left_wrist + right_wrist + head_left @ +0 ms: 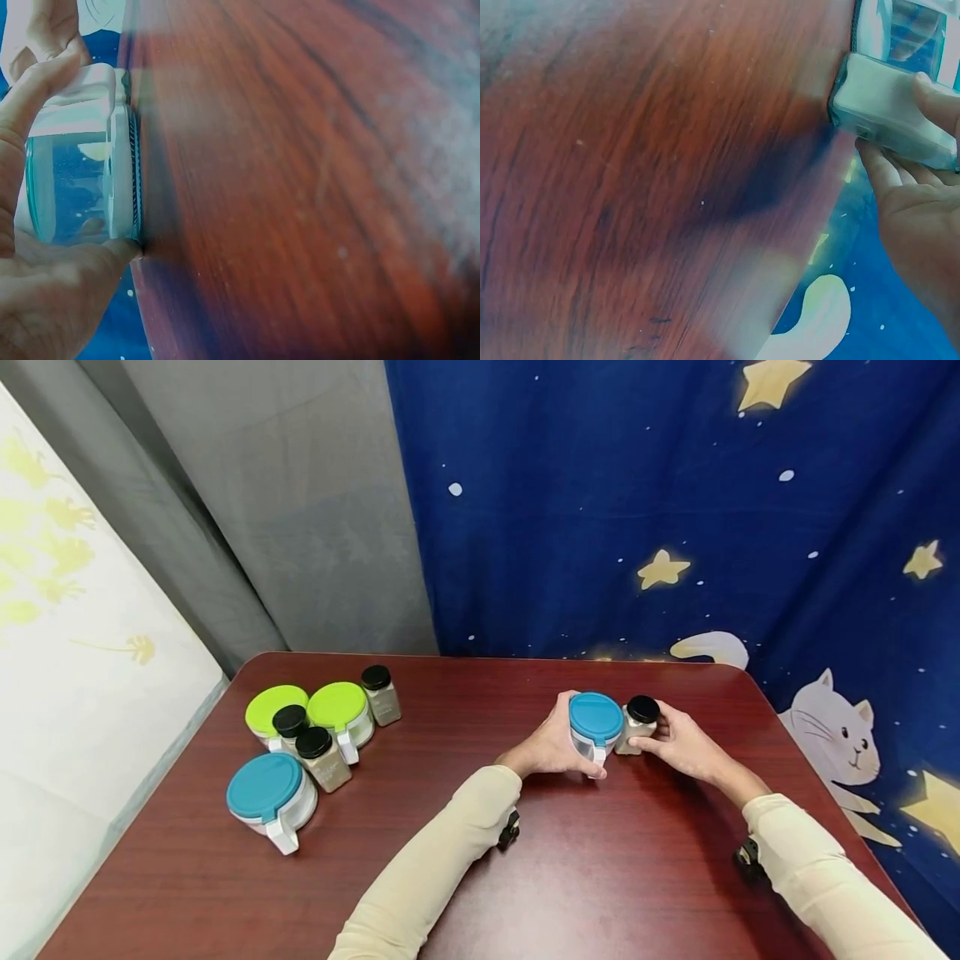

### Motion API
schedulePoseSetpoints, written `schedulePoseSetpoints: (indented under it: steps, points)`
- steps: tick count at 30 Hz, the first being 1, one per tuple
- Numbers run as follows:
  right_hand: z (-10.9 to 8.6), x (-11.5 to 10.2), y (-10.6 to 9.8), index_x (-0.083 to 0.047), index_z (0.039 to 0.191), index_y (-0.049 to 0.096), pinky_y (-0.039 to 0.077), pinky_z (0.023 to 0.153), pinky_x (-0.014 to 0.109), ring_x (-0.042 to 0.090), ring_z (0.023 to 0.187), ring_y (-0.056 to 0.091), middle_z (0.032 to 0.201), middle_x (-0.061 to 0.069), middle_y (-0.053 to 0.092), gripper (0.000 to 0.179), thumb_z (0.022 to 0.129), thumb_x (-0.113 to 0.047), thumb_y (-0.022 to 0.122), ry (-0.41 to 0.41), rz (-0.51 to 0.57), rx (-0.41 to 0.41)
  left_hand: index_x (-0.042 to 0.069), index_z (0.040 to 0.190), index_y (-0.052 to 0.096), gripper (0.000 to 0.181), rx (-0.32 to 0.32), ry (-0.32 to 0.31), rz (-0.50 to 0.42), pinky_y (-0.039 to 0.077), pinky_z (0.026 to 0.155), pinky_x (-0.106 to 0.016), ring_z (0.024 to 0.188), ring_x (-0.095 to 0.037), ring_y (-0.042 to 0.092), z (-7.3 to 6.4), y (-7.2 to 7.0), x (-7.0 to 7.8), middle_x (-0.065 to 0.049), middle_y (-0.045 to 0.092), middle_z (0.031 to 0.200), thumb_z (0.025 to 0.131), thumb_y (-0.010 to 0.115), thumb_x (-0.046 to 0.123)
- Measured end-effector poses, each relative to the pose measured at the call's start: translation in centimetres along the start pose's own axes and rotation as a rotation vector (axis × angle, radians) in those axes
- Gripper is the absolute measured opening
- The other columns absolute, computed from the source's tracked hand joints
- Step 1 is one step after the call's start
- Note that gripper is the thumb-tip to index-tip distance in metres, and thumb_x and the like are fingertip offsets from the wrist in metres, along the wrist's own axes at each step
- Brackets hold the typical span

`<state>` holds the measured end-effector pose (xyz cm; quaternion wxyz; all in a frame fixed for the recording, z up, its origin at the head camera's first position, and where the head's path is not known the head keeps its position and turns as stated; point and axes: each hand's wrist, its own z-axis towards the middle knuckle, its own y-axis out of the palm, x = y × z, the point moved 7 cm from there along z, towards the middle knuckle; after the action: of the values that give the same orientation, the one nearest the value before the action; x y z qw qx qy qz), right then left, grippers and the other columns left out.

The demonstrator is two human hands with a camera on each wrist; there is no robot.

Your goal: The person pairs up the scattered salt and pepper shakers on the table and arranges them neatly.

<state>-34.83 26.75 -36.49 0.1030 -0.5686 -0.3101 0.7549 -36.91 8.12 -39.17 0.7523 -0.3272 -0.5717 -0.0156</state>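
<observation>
On the right half of the table, my left hand grips a clear seasoning jar with a blue lid and a white handle. In the left wrist view its thumb and fingers curl round the see-through body of the jar. Just to the right stands a small spice bottle with a black cap, pinched between thumb and fingers of my right hand. The right wrist view shows pale contents in the bottle. Jar and bottle stand upright side by side, close together.
On the table's left stand two green-lidded jars, another blue-lidded jar and several black-capped bottles. The reddish-brown table ends at a grey curtain and a blue starry curtain.
</observation>
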Motion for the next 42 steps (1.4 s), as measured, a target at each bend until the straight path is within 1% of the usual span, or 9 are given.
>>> schedulePoseSetpoints:
  steps: [3,8,15,20,25,28,32,35,42]
  points:
    - [0.1,0.1,-0.2,0.015,0.135,0.048,0.052,0.082,0.017,0.019,0.102,0.066,0.122,0.031,0.062,0.055,0.089,0.003,0.076,0.009,-0.003,-0.006,0.012,0.148,0.023,0.12,0.001,-0.007,0.007,0.038,0.105,-0.027,0.123,-0.014,0.05,0.1,0.0,0.0,-0.007,0.048,0.137,0.058,0.102,0.019]
    - [0.3,0.2,-0.4,0.014,0.134,0.049,0.051,0.082,0.017,0.014,0.101,0.065,0.122,0.031,0.063,0.054,0.089,0.003,0.076,0.01,-0.002,0.009,0.012,0.148,0.023,0.121,-0.004,-0.01,0.008,0.037,0.105,-0.026,0.123,-0.013,0.049,0.3,0.1,0.2,-0.007,0.048,0.137,0.057,0.102,0.02]
    - [0.4,0.3,-0.4,0.015,0.132,0.049,0.052,0.079,0.017,0.02,0.1,0.066,0.119,0.031,0.064,0.051,0.089,0.003,0.075,0.005,-0.009,0.026,0.013,0.148,0.023,0.121,-0.001,-0.022,0.029,0.037,0.105,-0.026,0.123,-0.014,0.048,0.6,0.1,0.2,-0.007,0.047,0.137,0.057,0.102,0.02]
    - [0.4,0.4,-0.4,0.015,0.133,0.049,0.052,0.078,0.017,0.02,0.099,0.067,0.118,0.032,0.064,0.051,0.09,0.003,0.075,0.027,-0.005,0.032,0.012,0.149,0.022,0.121,-0.002,-0.029,0.043,0.037,0.105,-0.026,0.124,-0.015,0.047,0.8,0.1,0.2,-0.008,0.047,0.137,0.058,0.102,0.02]
    - [0.4,0.4,-0.5,0.015,0.133,0.049,0.052,0.078,0.016,0.024,0.1,0.068,0.118,0.031,0.064,0.051,0.09,0.001,0.075,0.043,-0.015,0.036,0.012,0.15,0.021,0.121,-0.012,-0.039,0.042,0.037,0.105,-0.027,0.125,-0.016,0.047,0.9,0.3,0.2,-0.008,0.046,0.138,0.059,0.101,0.019]
    - [0.4,0.4,-0.6,0.015,0.132,0.05,0.052,0.078,0.016,0.027,0.099,0.068,0.117,0.031,0.065,0.051,0.09,0.001,0.075,0.043,-0.029,0.038,0.011,0.149,0.022,0.121,-0.018,-0.032,0.032,0.037,0.105,-0.027,0.125,-0.016,0.047,1.0,0.3,0.2,-0.008,0.046,0.139,0.059,0.101,0.019]
    - [0.4,0.5,-0.7,0.015,0.132,0.05,0.051,0.078,0.016,0.027,0.1,0.068,0.117,0.031,0.065,0.051,0.09,0.001,0.075,0.044,-0.044,0.038,0.01,0.148,0.023,0.12,-0.009,-0.006,0.013,0.037,0.105,-0.026,0.124,-0.015,0.049,1.3,0.3,0.3,-0.009,0.048,0.138,0.057,0.101,0.016]
    - [0.4,0.6,-0.8,0.015,0.132,0.05,0.051,0.078,0.016,0.026,0.1,0.067,0.118,0.031,0.065,0.051,0.09,0.001,0.075,0.051,-0.05,0.042,0.01,0.148,0.024,0.12,-0.005,0.0,0.005,0.037,0.105,-0.025,0.122,-0.015,0.051,1.5,0.4,0.3,-0.008,0.05,0.137,0.057,0.102,0.016]
    - [0.1,0.9,-1.2,0.015,0.133,0.05,0.051,0.078,0.016,0.017,0.097,0.067,0.118,0.03,0.064,0.052,0.091,0.0,0.075,0.061,-0.055,0.043,0.012,0.15,0.022,0.122,-0.014,-0.022,0.023,0.039,0.103,-0.025,0.121,-0.014,0.051,1.8,0.8,0.3,-0.007,0.051,0.137,0.058,0.101,0.017]
